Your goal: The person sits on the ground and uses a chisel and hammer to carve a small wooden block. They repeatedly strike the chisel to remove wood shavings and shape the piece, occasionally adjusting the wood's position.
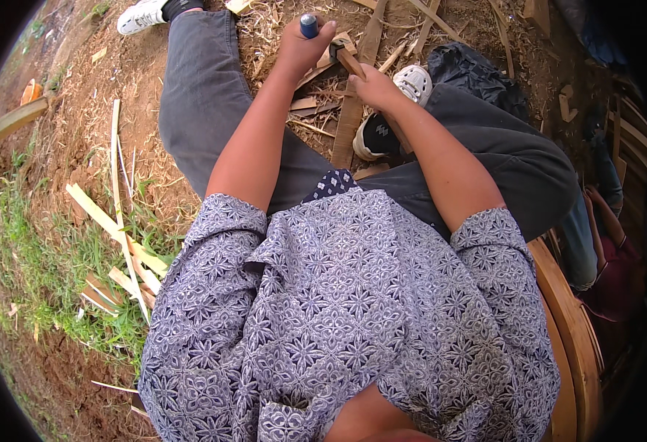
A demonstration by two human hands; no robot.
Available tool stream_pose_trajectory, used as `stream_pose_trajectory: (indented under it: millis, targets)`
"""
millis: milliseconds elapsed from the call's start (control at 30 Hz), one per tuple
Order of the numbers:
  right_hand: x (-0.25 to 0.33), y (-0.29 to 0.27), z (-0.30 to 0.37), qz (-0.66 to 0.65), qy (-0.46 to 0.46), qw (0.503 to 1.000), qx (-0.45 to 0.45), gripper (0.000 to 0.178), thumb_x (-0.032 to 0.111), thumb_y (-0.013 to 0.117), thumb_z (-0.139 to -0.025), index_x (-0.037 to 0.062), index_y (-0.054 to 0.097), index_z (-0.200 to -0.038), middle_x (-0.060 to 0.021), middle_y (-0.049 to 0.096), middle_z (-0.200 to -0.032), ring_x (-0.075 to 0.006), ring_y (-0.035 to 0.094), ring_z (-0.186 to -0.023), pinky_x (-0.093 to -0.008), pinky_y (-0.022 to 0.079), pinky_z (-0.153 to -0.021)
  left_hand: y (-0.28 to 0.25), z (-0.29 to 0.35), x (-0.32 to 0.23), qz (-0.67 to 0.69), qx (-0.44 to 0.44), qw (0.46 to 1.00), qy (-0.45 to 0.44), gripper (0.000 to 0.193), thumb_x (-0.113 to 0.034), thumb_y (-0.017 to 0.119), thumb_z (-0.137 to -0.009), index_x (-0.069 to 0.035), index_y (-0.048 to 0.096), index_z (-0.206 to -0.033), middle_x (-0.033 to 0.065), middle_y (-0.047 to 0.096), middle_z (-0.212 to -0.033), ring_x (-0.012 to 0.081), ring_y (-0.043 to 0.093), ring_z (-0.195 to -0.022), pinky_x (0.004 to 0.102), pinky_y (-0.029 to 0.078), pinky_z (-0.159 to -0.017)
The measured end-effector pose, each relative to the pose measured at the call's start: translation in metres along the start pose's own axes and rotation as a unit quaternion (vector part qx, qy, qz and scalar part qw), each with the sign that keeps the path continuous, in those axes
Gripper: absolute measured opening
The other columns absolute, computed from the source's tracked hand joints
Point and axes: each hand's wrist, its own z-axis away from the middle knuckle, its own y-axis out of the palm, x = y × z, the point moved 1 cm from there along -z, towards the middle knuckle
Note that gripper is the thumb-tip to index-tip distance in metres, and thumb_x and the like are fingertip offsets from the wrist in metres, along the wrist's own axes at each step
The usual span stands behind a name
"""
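Observation:
My left hand (303, 53) is closed round an upright tool with a blue handle (309, 26). The rounded end of that handle sticks out above my fist, and its lower end is hidden. Just to the right, my right hand (379, 88) grips a hammer by its wooden handle (352, 63). The dark hammer head (336, 50) sits close beside my left hand, apart from the blue handle. Below and between my hands, wooden pieces (348, 121) lie on the ground between my legs.
Wood strips and shavings litter the brown soil, with long pale strips (117, 228) at left. A black plastic bag (471, 74) lies beyond my right leg. Curved wooden boards (570, 331) stand at lower right. Another person (609, 258) is at the far right.

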Motion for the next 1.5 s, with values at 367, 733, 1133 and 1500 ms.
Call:
stream_pose_trajectory:
  millis: [367,733,1133,1500]
  targets:
    - [0.003,-0.018,-0.005,-0.053,-0.062,0.993,-0.083,0.04,0.034,0.059,-0.1,0.0032,0.063,-0.125,-0.0167,0.071,-0.098,-0.029,0.069,-0.091,-0.0418,0.053,-0.084,0.0,0.0,0.004,-0.03,-0.042,0.999,0.014,0.033,-0.024,0.073,-0.097,-0.009,0.057,-0.072,-0.0071,0.051,-0.064,0.0044,0.044,-0.061,0.0272,0.037,-0.055]
    - [0.109,-0.051,0.128,-0.088,-0.317,0.925,-0.188,0.042,0.027,0.059,-0.103,0.0048,0.058,-0.138,-0.0131,0.071,-0.102,-0.0197,0.066,-0.092,-0.0357,0.052,-0.085,0.006,-0.003,0.034,-0.047,-0.08,0.994,0.055,0.028,-0.029,0.076,-0.09,-0.005,0.065,-0.081,0.0071,0.064,-0.071,0.0186,0.058,-0.063,0.0368,0.05,-0.062]
    - [0.084,-0.054,0.093,-0.014,-0.302,0.937,-0.172,0.04,0.024,0.06,-0.104,0.0048,0.058,-0.139,-0.0151,0.071,-0.11,-0.0191,0.069,-0.099,-0.0339,0.052,-0.088,0.005,0.003,0.03,-0.047,-0.071,0.996,0.027,0.029,-0.027,0.075,-0.092,-0.006,0.06,-0.078,0.0019,0.057,-0.066,0.0131,0.05,-0.062,0.0348,0.046,-0.059]
    - [0.067,-0.05,0.079,-0.146,-0.177,0.967,-0.11,0.041,0.03,0.058,-0.103,0.0005,0.06,-0.133,-0.0132,0.068,-0.106,-0.0184,0.062,-0.098,-0.0353,0.049,-0.089,-0.003,-0.037,0.046,-0.013,-0.184,0.98,-0.081,0.023,-0.023,0.073,-0.087,-0.005,0.061,-0.078,0.0045,0.067,-0.069,0.0141,0.061,-0.062,0.0331,0.051,-0.059]
